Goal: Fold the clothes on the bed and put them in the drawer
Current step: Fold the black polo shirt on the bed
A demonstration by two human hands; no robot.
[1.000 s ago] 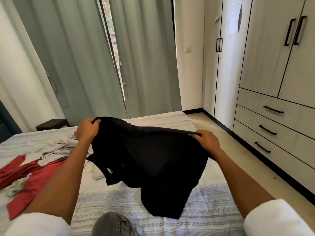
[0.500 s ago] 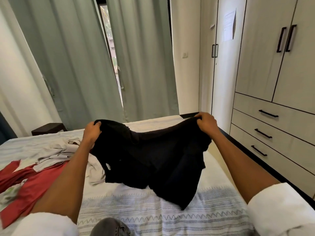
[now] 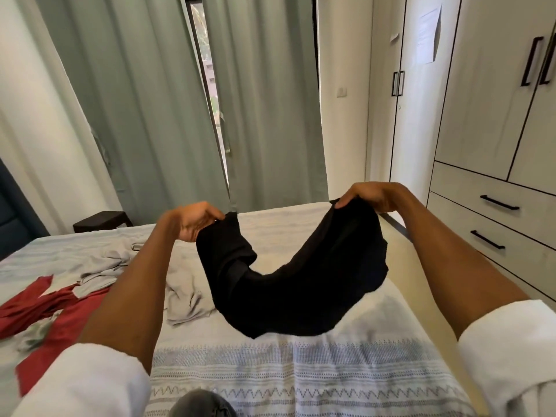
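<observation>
A black garment (image 3: 288,278) hangs in a sagging curve above the bed (image 3: 301,365). My left hand (image 3: 192,219) pinches its left top corner. My right hand (image 3: 365,195) grips the right top corner, a bit higher and farther out. The cloth's lowest fold hangs close over the striped blanket. A crumpled grey garment (image 3: 180,284) and a red garment (image 3: 57,311) lie on the bed to the left. Closed drawers (image 3: 493,224) with black handles sit in the wardrobe at the right.
Grey-green curtains (image 3: 144,109) hang behind the bed. A dark bedside table (image 3: 102,221) stands at the far left corner. A strip of floor (image 3: 394,224) runs between bed and wardrobe. A grey-clad knee (image 3: 204,404) shows at the bottom edge.
Both hands have risen and drawn apart with the black garment. The cloth now droops in a U between them instead of hanging spread out. The view has shifted left.
</observation>
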